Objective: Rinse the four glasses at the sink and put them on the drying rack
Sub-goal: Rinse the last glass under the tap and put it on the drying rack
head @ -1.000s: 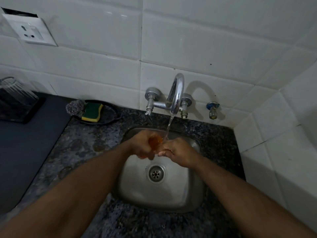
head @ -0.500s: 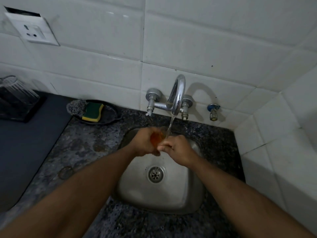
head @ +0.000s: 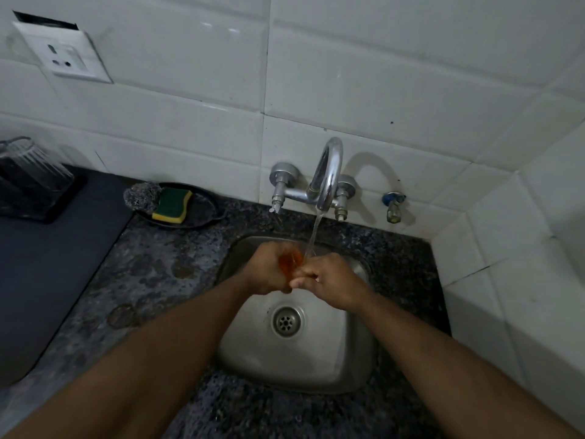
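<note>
Rinsing is under way at the stainless sink [head: 294, 369], at 6 o'clock of the view: the basin holds only its drain [head: 286, 320], with no other glasses lying in it. Just above the drain, the left hand [head: 266, 270] is curled round an orange glass [head: 288, 264], and the right hand [head: 329, 283] pinches its near edge with bent fingers; the glass is held over the basin at the centre, directly under the water stream [head: 313, 239] falling from the chrome tap [head: 326, 172] at 12 o'clock. By the look of it, this glass is mid-rinse and not yet on its way to the rack. At 10 o'clock a black dish [head: 202, 213] holds a green-and-yellow sponge [head: 172, 205] and a steel scourer [head: 139, 194]. Far off at 9 o'clock a clear ribbed glass [head: 34, 163] stands upside down on a dark tray [head: 60, 201], likely the drying rack, so one glass seems done. The remaining glasses are out of view.
</note>
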`<state>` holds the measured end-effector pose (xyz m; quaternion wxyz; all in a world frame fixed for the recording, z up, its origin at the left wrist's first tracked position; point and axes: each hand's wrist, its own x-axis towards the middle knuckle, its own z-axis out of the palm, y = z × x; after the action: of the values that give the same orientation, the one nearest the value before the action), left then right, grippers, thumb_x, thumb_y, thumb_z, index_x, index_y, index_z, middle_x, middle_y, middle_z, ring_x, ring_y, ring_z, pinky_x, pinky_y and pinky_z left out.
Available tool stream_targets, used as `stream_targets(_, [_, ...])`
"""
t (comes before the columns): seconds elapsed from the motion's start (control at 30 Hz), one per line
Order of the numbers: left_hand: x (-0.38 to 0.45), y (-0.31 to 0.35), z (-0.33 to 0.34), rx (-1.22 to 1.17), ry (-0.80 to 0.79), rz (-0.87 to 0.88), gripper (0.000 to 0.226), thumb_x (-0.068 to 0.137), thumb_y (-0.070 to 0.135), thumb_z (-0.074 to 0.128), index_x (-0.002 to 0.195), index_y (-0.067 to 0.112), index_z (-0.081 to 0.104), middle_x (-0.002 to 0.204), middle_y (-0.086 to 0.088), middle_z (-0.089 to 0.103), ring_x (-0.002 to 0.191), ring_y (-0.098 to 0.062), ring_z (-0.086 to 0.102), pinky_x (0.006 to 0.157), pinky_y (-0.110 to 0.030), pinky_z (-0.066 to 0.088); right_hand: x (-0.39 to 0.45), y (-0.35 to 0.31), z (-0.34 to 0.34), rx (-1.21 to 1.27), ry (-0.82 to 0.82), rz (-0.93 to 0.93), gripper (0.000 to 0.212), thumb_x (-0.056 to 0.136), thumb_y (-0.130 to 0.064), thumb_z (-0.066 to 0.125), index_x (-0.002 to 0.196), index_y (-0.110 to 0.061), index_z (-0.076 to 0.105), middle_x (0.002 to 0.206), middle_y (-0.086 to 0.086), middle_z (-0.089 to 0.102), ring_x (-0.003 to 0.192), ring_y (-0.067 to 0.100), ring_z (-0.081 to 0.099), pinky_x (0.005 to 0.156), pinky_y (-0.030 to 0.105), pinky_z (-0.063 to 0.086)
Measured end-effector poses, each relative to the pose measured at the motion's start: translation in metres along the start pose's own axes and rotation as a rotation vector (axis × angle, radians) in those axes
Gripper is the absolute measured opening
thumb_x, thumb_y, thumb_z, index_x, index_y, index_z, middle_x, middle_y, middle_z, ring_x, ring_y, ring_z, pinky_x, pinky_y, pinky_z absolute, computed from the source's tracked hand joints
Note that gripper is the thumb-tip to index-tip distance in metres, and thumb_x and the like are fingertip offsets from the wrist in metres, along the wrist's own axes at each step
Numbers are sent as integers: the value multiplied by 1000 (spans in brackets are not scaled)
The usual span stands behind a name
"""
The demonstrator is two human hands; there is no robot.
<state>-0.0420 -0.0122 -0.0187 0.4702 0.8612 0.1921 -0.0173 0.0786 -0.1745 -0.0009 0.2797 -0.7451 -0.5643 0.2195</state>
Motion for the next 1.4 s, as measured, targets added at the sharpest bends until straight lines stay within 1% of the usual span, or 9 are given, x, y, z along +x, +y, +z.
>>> stream_targets(0.1, [2,-5,-7,4,-223,-57,67,66,-5,88,122,23,65,107,1,69,92,-16,72,68,-35,66,-1,7,-5,-97,-117,-40,12,90,-27,81,99,-20,84,100,-6,81,92,2,70,88,23,53])
stream_targets(0.27, [2,0,15,-40,203,50,57,60,17,95,110,24,70,95,10,73,87,-2,70,77,-33,62,4,0,8,101,140,84,7,90,-21,82,94,-16,85,87,-11,79,81,1,72,77,19,54])
stream_targets(0.47, [1,-5,-5,10,-223,-72,59,68,-4,90,116,22,66,97,2,71,76,-11,71,57,-19,54,4,7,-6,-187,-222,-12,13,94,-31,77,100,-20,82,103,-6,80,94,6,69,89,34,54])
stream_targets(0.63, [-1,-2,9,-19,197,92,55,59,18,94,109,20,71,96,7,73,89,-10,70,79,-37,61,6,-4,5,48,31,47,8,95,-20,77,94,-16,84,91,-7,80,84,0,70,80,20,53])
stream_targets(0.83, [1,-2,-7,9,-222,-36,64,65,-4,90,120,19,68,100,0,73,83,-13,73,60,-24,59,7,0,-4,-239,-331,46,16,97,-37,71,99,-23,78,101,-6,76,93,12,68,86,38,54])
stream_targets(1.03, [-2,-4,13,-16,212,89,58,56,28,97,108,23,71,93,9,74,86,-5,70,77,-36,62,5,-7,3,23,-109,83,17,98,-29,69,87,-23,80,81,-15,73,80,1,67,77,29,51])
stream_targets(1.13, [-5,-4,5,44,12,70,47,65,19,92,108,24,73,93,7,75,85,-4,71,78,-31,61,0,-1,1,-127,-280,50,19,98,-37,65,92,-23,77,84,-17,72,81,-2,64,78,28,51])
stream_targets(1.27, [-4,1,-14,43,-399,-36,53,58,-3,90,97,27,70,89,4,74,77,-11,73,63,-28,59,6,-4,-9,-403,-457,-53,31,102,-29,58,130,-32,71,132,-7,68,118,16,63,102,40,53])
stream_targets(1.4, [4,2,-26,67,-607,-1,54,54,0,90,100,26,77,96,4,78,94,-14,75,85,-35,59,16,-8,-11,-726,-458,-220,27,104,-49,49,126,-40,61,132,-4,63,125,23,56,107,44,45])
